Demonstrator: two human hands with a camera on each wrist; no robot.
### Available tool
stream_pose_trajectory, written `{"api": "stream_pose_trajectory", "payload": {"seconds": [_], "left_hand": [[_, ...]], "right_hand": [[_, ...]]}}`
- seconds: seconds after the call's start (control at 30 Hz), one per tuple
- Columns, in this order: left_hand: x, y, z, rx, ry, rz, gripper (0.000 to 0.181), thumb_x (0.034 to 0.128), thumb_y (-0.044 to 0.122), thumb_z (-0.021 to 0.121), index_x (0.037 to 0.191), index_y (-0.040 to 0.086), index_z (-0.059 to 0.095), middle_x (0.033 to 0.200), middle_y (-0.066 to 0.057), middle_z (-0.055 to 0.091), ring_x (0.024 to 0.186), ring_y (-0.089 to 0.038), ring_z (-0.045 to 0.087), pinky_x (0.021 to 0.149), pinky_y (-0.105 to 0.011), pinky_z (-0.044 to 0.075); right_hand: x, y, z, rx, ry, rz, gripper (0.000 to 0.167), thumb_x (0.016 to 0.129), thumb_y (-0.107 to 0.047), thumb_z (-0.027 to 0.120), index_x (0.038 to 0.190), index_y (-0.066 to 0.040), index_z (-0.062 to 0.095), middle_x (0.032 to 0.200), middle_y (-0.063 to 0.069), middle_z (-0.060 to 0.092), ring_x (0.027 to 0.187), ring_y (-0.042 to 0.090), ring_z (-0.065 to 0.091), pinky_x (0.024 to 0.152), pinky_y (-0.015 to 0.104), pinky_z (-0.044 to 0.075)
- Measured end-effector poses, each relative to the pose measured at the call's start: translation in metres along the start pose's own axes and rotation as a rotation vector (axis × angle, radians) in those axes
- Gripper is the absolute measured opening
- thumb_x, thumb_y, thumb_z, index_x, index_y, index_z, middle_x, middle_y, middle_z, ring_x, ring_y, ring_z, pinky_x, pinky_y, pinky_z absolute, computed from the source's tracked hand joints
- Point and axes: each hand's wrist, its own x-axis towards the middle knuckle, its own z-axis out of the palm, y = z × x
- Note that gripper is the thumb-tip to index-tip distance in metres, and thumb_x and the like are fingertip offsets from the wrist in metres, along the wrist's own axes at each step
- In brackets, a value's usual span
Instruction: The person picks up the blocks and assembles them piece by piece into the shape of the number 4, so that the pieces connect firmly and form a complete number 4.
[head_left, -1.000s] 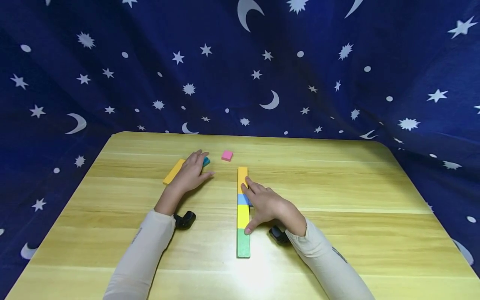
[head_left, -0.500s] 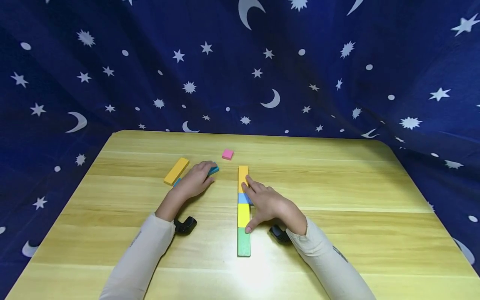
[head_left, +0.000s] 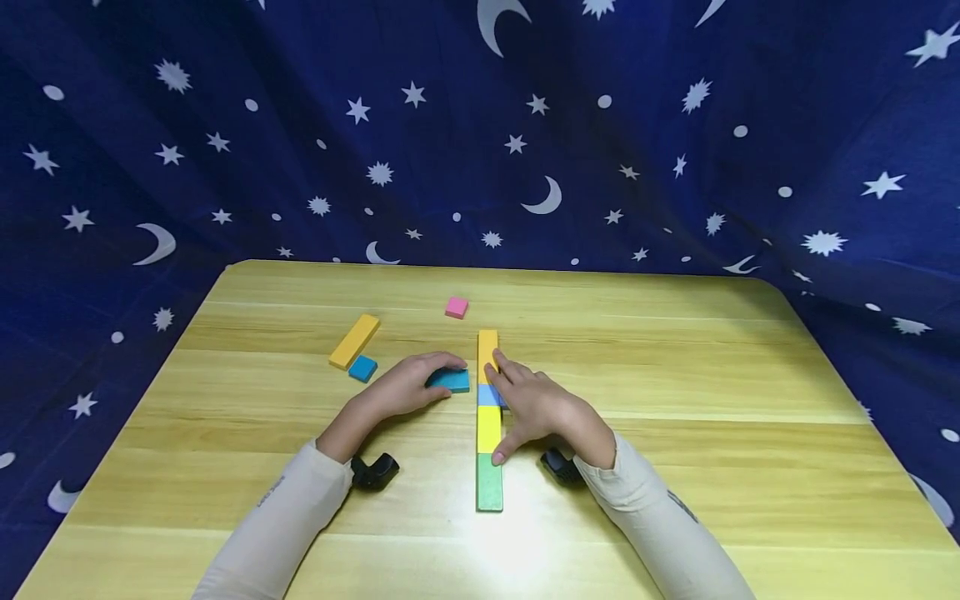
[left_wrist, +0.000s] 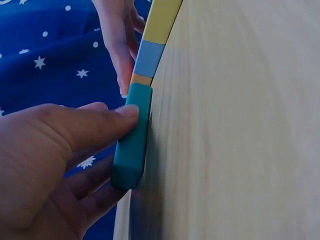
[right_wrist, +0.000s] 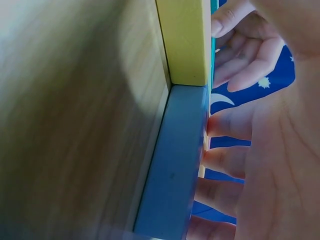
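Observation:
My left hand (head_left: 401, 387) pinches a teal block (head_left: 452, 381) just left of a straight row of blocks. In the left wrist view, the thumb lies along one side of this teal block (left_wrist: 131, 145). From far to near, the row has an orange block (head_left: 487, 350), a blue block (head_left: 488, 395), a yellow block (head_left: 489, 429) and a green block (head_left: 490, 487). My right hand (head_left: 543, 410) rests against the row, fingertips by the orange block and thumb near the yellow-green joint. In the right wrist view, the blue block (right_wrist: 172, 165) extends sideways under the palm.
A loose orange block (head_left: 355, 342) and a small blue square block (head_left: 363, 368) lie to the left on the wooden table (head_left: 675, 358). A pink square block (head_left: 457, 307) lies farther back. A dark blue star-patterned cloth (head_left: 450, 133) hangs behind the table.
My left hand has moved right and nearer with the teal block, stopping beside the row. The small blue square block is now uncovered. The right hand stays in place.

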Motion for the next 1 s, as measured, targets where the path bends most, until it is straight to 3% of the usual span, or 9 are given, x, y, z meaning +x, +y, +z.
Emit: {"api": "stream_pose_trajectory", "payload": {"seconds": [0.33,0.73,1.0], "left_hand": [[0.0011,0.002,0.0021,-0.057,-0.059,0.069,0.035,0.0817,0.017,0.068,0.115,0.011,0.06,0.115,-0.002,0.062,0.108,-0.018,0.056,0.095,-0.036,0.044],[0.0021,0.0042,0.0066,-0.069,-0.073,0.071,0.036,0.0815,0.018,0.068,0.116,0.011,0.06,0.115,-0.001,0.062,0.109,-0.017,0.056,0.095,-0.035,0.044],[0.002,0.0049,0.0022,-0.062,-0.075,0.072,0.036,0.082,0.018,0.068,0.116,0.011,0.06,0.115,-0.001,0.062,0.109,-0.018,0.055,0.095,-0.035,0.044]], "right_hand": [[0.0018,0.0012,0.0011,0.017,-0.005,0.025,0.128,0.053,-0.066,0.074,0.147,-0.008,0.009,0.154,0.012,-0.004,0.14,0.033,0.012,0.108,0.055,0.022],[-0.0003,0.0022,0.0033,0.026,-0.004,0.013,0.127,0.053,-0.064,0.075,0.147,-0.007,0.011,0.154,0.014,-0.002,0.14,0.033,0.012,0.107,0.056,0.023],[0.0002,0.0004,0.0006,0.027,0.002,0.012,0.127,0.053,-0.065,0.074,0.147,-0.007,0.01,0.154,0.013,-0.003,0.139,0.033,0.013,0.107,0.056,0.023]]}}
